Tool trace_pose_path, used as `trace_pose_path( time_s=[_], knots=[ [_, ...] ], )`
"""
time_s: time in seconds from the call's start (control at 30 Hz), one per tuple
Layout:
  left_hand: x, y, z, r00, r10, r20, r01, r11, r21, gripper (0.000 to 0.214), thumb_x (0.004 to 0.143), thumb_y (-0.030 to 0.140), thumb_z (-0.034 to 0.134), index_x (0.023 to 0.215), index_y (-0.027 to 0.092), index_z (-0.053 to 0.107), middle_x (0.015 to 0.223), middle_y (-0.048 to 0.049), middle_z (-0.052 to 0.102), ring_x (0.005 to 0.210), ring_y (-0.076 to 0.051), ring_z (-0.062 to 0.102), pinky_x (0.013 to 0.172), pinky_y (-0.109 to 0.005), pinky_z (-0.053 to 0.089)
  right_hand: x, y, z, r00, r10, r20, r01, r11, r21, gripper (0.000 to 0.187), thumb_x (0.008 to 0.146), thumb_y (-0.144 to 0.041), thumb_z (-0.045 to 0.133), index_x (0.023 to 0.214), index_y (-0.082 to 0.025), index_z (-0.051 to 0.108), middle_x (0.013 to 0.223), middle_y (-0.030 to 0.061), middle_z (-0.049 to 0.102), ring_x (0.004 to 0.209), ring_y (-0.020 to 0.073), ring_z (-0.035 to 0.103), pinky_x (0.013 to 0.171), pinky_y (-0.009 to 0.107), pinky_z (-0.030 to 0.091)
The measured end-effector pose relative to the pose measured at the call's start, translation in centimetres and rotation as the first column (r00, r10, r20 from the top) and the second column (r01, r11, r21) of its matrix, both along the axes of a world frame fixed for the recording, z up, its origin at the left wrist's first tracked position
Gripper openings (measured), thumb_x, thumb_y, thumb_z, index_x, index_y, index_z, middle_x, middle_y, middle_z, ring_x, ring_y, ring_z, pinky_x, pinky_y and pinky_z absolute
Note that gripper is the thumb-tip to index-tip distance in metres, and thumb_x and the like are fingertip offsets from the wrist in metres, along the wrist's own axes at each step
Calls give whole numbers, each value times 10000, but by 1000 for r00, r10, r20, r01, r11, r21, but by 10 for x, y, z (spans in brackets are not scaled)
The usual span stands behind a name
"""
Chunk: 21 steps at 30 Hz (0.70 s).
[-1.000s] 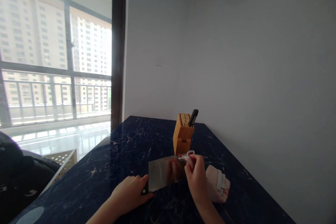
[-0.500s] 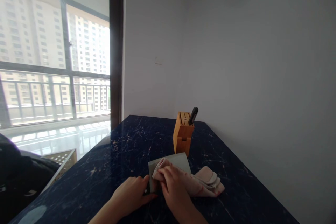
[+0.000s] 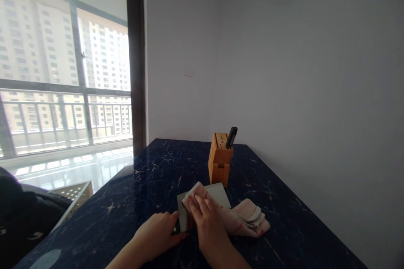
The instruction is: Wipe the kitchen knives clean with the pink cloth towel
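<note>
left hand (image 3: 158, 230) wraps the knife handle (image 3: 176, 228); the long blade (image 3: 220, 193) points right and away from it. right hand (image 3: 208, 223) presses the cloth (image 3: 233, 220) on top; can't tell if pinching.

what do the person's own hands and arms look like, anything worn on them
Both are bare: the left hand and the right hand show no glove, ring or watch. No sleeve shows on the visible part of the left forearm or right forearm. Some fingers are partly hidden, and the nails are too small to make out.
</note>
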<state>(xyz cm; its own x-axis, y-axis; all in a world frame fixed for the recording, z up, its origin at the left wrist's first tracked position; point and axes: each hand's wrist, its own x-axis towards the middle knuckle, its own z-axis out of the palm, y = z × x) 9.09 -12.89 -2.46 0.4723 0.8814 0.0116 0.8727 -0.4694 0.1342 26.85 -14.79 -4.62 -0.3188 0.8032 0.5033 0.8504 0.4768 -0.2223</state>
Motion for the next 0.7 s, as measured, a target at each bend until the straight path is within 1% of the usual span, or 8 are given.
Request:
trace_pose_path(
  time_s=[0.07,0.13,0.2,0.33,0.37,0.47,0.53,0.7],
  knots=[
    [1,0,0,1000,-6,-8,6,1000,15,450,762,552,407,981,202,588,847,-100,681,786,-293,638,662,-350,469,2,4,-3,994,-113,-2,113,993,23,547,780,-78,384,1298,-252,389,1344,42,385,1176,243,369,969,377,301],
    [1,0,-1,1000,-5,-15,6,1000,20,466,764,563,398,990,200,585,843,-105,680,785,-299,637,657,-355,468,3,6,-5,985,-171,4,171,984,46,563,783,-74,376,1308,-276,368,1357,41,366,1164,266,377,930,409,328],
    [2,0,0,1000,2,-16,-2,1000,10,477,767,569,389,990,196,586,851,-109,677,798,-296,635,668,-349,464,3,6,-5,988,-149,25,147,987,62,599,779,-88,393,1328,-312,313,1360,26,362,1122,272,410,883,421,358],
    [2,-1,0,1000,1,-20,-1,1000,-2,490,770,573,379,988,186,585,860,-111,672,816,-289,631,690,-343,458,1,6,-3,997,-28,70,23,997,73,649,762,-164,464,1340,-363,248,1366,-24,351,1055,264,445,845,413,371],
    [2,-1,0,1000,0,-23,0,1000,0,490,770,573,378,987,184,582,858,-111,672,812,-291,631,683,-344,459,2,6,-2,997,-36,66,31,997,73,636,769,-169,461,1336,-370,256,1362,-29,358,1049,263,448,836,407,374],
    [1,-2,-1,1000,-5,-24,5,1000,4,476,774,568,378,988,192,574,853,-105,673,795,-292,633,654,-342,464,6,8,1,985,-166,38,163,984,73,574,800,-133,402,1321,-356,309,1337,2,397,1038,272,453,797,406,380],
    [1,-2,-2,1000,-7,-17,7,1000,5,471,775,567,381,1002,199,569,849,-101,675,790,-289,635,649,-339,465,8,8,2,976,-213,37,210,976,64,567,804,-114,378,1322,-339,318,1331,17,407,1045,282,448,791,410,378],
    [0,-1,-2,1000,-8,-17,8,1000,13,481,775,569,384,1006,194,576,856,-109,674,796,-295,632,663,-353,465,2,3,2,997,-64,49,63,998,31,616,780,-158,441,1320,-403,274,1348,-63,376,1033,270,453,817,401,370]
  ],
)
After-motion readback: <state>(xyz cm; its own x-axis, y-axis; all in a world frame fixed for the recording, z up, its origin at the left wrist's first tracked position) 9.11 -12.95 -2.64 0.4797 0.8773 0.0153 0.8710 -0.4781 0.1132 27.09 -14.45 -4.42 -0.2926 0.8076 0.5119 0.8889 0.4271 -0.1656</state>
